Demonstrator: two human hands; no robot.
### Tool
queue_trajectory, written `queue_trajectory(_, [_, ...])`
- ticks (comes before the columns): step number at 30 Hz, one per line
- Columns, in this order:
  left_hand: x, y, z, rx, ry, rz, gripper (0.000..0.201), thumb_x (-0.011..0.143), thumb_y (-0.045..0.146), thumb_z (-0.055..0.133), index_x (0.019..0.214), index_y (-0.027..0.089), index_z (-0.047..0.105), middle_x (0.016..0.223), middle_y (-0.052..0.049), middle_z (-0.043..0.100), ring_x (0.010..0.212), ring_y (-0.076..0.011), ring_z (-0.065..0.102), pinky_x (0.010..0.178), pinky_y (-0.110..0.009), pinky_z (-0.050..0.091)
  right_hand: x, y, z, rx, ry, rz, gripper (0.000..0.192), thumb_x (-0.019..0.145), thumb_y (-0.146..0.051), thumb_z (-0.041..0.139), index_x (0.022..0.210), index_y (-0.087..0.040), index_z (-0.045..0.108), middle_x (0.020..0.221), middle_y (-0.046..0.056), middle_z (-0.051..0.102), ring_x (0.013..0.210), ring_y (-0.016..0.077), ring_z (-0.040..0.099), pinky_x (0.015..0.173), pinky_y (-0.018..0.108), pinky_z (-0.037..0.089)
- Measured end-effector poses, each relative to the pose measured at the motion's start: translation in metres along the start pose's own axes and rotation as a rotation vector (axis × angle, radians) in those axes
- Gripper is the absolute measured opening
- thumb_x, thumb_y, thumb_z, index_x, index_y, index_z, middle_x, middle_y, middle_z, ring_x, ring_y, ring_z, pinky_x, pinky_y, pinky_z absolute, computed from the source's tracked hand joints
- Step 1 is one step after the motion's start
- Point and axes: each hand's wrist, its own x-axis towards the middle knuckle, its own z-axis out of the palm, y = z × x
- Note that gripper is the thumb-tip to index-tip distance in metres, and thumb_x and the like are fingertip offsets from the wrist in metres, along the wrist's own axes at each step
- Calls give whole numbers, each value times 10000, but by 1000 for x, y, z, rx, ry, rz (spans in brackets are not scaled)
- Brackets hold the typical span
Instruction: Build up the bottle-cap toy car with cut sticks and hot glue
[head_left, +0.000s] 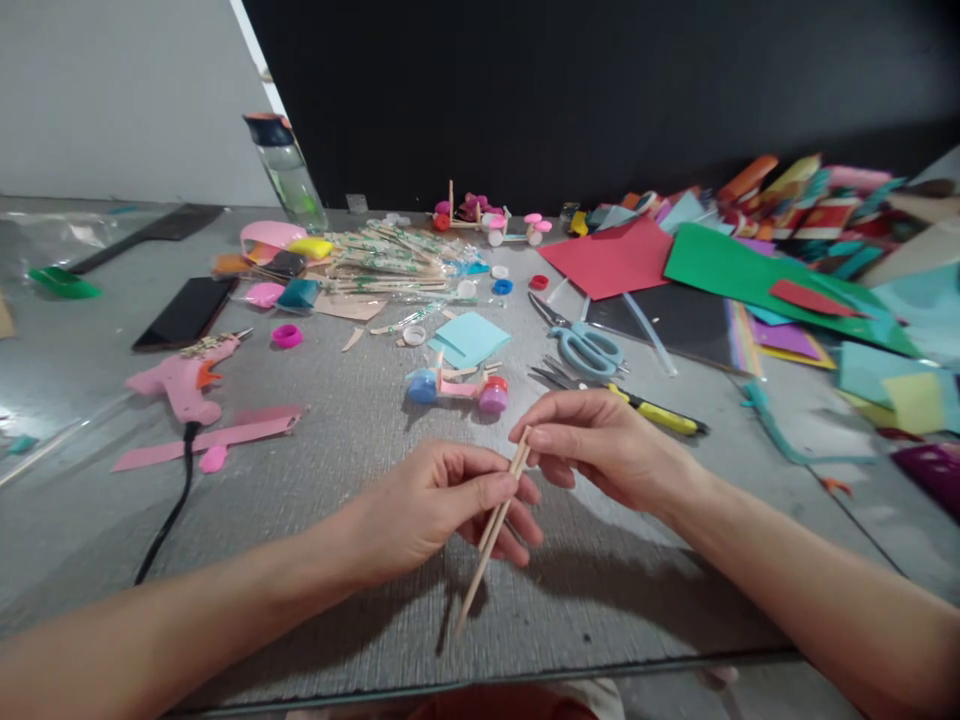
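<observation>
A pair of wooden chopsticks (pixel 489 540) slants down toward the table's front edge, held in both hands. My left hand (pixel 457 495) pinches them near the upper part between thumb and fingers. At their top ends, my right hand (pixel 592 440) has its thumb and forefinger closed on them. Just beyond the hands stands a small craft car (pixel 459 388) with blue, red and purple bottle-cap wheels. Pliers with yellow-and-black handles (pixel 660 410) lie behind my right hand, and blue-handled scissors (pixel 589 345) rest farther back.
At left lie a pink glue gun (pixel 187 380) with a black cord, a phone (pixel 184 312) and a pink strip (pixel 217 438). Wrapped chopsticks (pixel 390 255) are heaped at the back, near a water bottle (pixel 289 180). Coloured sheets (pixel 765 275) cover the right side.
</observation>
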Motion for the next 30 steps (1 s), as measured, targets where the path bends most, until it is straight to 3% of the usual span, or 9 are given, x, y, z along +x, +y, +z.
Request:
queue_trajectory(13, [-1, -3, 0, 25, 12, -48, 370, 885, 505, 699, 988, 150, 723, 847, -78, 785, 715, -177, 763, 674, -269, 577, -2, 1, 4, -103, 59, -27, 236, 786, -370, 823, 719, -169, 718, 589, -19, 624, 467, 70, 490, 401, 196, 351])
queue_trajectory(19, [2, -7, 0, 27, 64, 6, 304, 887, 454, 700, 952, 157, 689, 886, -74, 762, 745, -171, 742, 703, -278, 562, 0, 1, 3, -169, 98, -31, 309, 774, -437, 826, 715, -169, 684, 567, -32, 601, 456, 69, 473, 425, 215, 365])
queue_trajectory(27, [8, -10, -17, 591, 236, 179, 354, 971, 426, 550, 787, 161, 697, 674, 8, 581, 617, -110, 520, 589, -249, 399, 9, 5, -7, -457, 219, -24, 333, 833, -462, 728, 672, -187, 632, 544, -45, 548, 454, 75, 446, 444, 242, 347])
queue_trajectory(30, [13, -9, -23, 564, 299, 151, 298, 946, 409, 570, 840, 157, 687, 667, 21, 558, 572, -99, 503, 551, -240, 396, 11, 6, -12, -635, 270, -18, 253, 880, -412, 665, 782, -179, 687, 549, -43, 551, 447, 81, 429, 441, 255, 317])
